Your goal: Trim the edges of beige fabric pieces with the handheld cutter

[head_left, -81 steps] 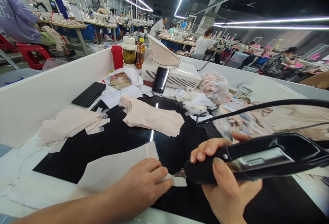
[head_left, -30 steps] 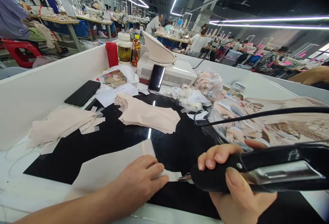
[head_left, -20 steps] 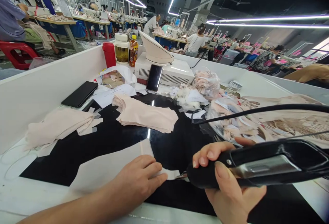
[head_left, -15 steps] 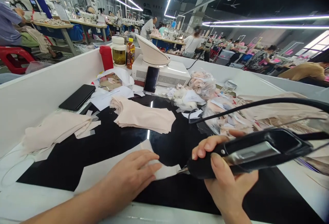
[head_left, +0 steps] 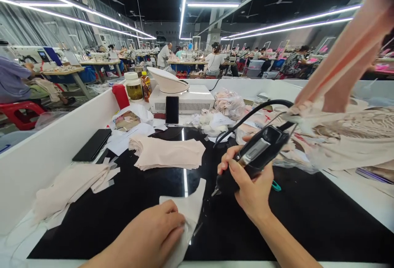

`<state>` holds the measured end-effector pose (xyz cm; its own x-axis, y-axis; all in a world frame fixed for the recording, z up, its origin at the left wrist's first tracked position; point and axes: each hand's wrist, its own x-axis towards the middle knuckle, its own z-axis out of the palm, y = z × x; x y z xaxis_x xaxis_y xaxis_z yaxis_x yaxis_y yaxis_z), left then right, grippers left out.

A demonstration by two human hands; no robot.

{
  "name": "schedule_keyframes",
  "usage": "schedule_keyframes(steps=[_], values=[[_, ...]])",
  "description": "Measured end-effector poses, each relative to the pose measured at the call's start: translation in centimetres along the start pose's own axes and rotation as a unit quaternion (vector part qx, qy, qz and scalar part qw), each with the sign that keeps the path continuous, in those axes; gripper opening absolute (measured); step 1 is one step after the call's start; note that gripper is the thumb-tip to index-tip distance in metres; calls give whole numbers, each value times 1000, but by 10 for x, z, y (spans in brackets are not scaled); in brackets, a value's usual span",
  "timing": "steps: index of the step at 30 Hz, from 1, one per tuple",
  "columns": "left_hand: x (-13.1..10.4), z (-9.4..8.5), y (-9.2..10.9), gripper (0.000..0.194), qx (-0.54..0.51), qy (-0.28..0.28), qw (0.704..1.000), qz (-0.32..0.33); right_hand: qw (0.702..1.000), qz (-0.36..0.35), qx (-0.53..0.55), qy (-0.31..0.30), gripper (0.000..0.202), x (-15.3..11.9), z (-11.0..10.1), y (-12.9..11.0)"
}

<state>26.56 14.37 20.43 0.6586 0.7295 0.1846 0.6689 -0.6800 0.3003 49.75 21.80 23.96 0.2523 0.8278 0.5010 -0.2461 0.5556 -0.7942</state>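
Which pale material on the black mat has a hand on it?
The whitish piece, under the left hand; the pinkish middle stack and left-side stack have no hand on them.

My left hand (head_left: 161,231) can pass leftward over glossy black board (head_left: 101,212); ahead, stacked pale-pink fabric panels (head_left: 168,153) block it.

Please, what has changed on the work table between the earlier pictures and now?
The white piece has been turned, so one narrow end now points away from the person. The black tool has moved off its edge. Neither was let go: the left hand rests on the piece, the right hand grips the tool. Both beige fabric stacks stayed in place.
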Motion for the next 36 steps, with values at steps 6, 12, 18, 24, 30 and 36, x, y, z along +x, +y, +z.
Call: schedule_keyframes(steps=[6, 12, 18, 24, 30, 36], values=[[53, -16, -23, 38, -63, -28, 997, 45, 999, 0, 31, -8, 42, -8, 10, 7], [76, -2, -42, 68, -117, -135, 982, 56, 1000, 4, 25, -8, 31, -11, 17, 13], [72, 1, -47, 63, -127, -154, 979, 35, 1000, 14, 21, -11, 31, -14, 23, 13], [67, -1, -50, 61, -119, -153, 981, 26, 999, 18, 25, -31, 31, -14, 30, 8], [66, -1, -48, 80, -78, -137, 986, 53, 999, 22, 23, -34, 32, -16, 37, 9], [64, 0, -48, 95, -43, -115, 989, 76, 998, 38, 20, -46, 34, -20, 49, 13]])
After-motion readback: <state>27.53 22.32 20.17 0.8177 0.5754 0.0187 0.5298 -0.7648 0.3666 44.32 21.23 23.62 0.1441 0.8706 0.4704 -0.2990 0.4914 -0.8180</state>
